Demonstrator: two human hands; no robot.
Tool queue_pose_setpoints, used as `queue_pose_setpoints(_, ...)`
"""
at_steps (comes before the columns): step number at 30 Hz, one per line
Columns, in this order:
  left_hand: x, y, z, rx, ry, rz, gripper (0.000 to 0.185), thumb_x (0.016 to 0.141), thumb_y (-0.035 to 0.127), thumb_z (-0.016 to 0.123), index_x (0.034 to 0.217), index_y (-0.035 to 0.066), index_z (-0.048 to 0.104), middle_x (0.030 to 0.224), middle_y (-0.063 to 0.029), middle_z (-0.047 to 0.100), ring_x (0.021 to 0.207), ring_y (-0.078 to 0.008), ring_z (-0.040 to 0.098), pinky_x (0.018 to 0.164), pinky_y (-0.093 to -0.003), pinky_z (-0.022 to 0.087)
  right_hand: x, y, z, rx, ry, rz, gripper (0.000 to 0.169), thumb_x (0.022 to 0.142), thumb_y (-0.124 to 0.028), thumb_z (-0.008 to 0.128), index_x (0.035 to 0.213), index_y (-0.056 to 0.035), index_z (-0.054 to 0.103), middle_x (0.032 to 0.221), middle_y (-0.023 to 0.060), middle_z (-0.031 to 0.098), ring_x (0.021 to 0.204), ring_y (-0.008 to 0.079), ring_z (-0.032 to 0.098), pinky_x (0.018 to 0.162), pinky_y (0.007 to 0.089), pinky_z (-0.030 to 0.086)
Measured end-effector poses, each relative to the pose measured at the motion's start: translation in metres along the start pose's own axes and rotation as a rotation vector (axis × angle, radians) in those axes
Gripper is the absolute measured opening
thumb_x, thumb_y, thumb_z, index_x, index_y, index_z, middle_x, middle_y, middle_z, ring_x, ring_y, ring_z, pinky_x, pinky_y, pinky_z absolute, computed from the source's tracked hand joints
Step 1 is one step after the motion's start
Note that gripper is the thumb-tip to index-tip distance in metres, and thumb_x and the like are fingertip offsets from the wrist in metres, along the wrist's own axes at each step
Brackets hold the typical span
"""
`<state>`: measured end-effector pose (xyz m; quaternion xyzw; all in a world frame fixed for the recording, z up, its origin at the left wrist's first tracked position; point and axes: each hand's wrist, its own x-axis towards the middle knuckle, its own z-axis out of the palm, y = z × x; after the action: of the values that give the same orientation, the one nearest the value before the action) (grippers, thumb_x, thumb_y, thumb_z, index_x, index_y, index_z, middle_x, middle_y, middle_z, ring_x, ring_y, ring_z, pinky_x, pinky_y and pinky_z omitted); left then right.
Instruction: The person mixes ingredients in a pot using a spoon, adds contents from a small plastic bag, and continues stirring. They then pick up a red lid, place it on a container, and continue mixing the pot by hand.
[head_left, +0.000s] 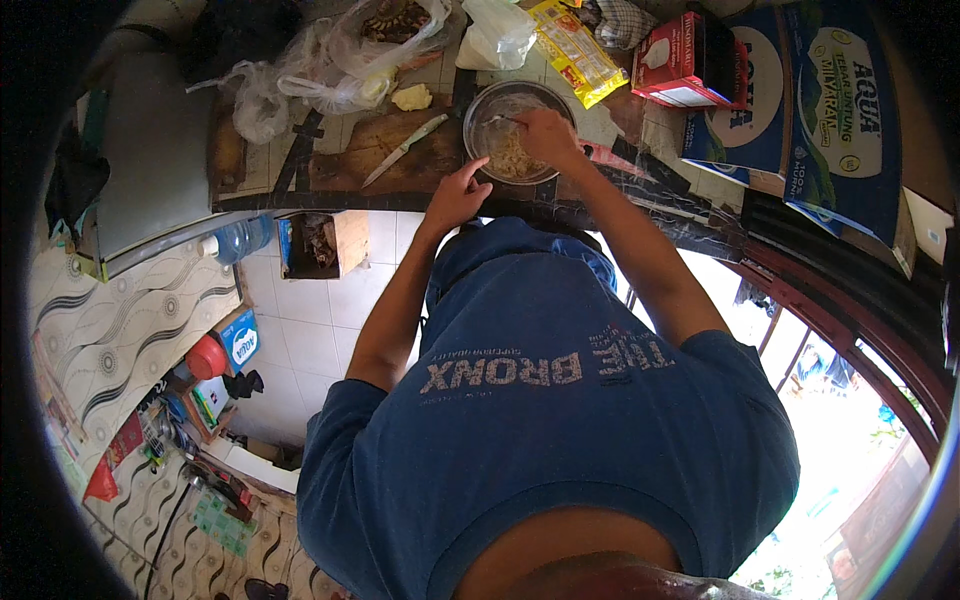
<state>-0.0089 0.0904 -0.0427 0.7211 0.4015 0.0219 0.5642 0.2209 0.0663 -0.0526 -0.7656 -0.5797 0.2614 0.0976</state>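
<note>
A round, clear-looking mixing bowl (471, 142) stands on the counter in front of me, with a pale, lumpy mixture (514, 156) inside. My right hand (547, 136) reaches over the bowl, its fingers closed around a slim metal utensil (496, 118) whose far end I cannot make out. At the bowl's near left rim is my left hand (457, 196), index finger extended against the rim and thumb apart; it grips nothing. Left of the bowl, a knife (405, 150) with a pale green handle lies across a worn wooden cutting board (349, 154).
Behind the board are a yellowish lump of food (412, 97) and clear plastic bags (337, 75). A yellow packet (581, 56), a red box (675, 64) and blue Aqua cartons (844, 112) stand at the back right. The counter's dark front edge (360, 201) runs before my body.
</note>
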Motion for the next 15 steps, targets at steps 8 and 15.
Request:
queue_pose_setpoints(8,0.005,-0.006,0.006,-0.066,0.062,0.098,0.051,0.083,0.012,0.065,0.133,0.005,0.052,0.087,-0.0082,0.063,0.068,-0.0141,0.059,0.068,-0.0302,0.049,-0.007,0.015,0.011,-0.097,-0.141,-0.005,0.028,0.079,-0.021,0.052,0.095,-0.0168,0.075,0.094,0.0172,0.069,0.089,0.0373,0.066,0.082,0.0458,0.052)
queue_pose_setpoints(15,0.012,-0.013,0.005,-0.173,0.044,0.035,0.045,0.084,0.009,0.063,0.128,0.003,0.055,0.09,-0.0081,0.064,0.068,-0.0129,0.059,0.068,-0.0294,0.05,-0.007,-0.003,0.012,-0.178,-0.063,-0.039,0.026,0.078,-0.021,0.054,0.093,-0.014,0.075,0.095,0.0163,0.069,0.091,0.0355,0.066,0.082,0.0462,0.053)
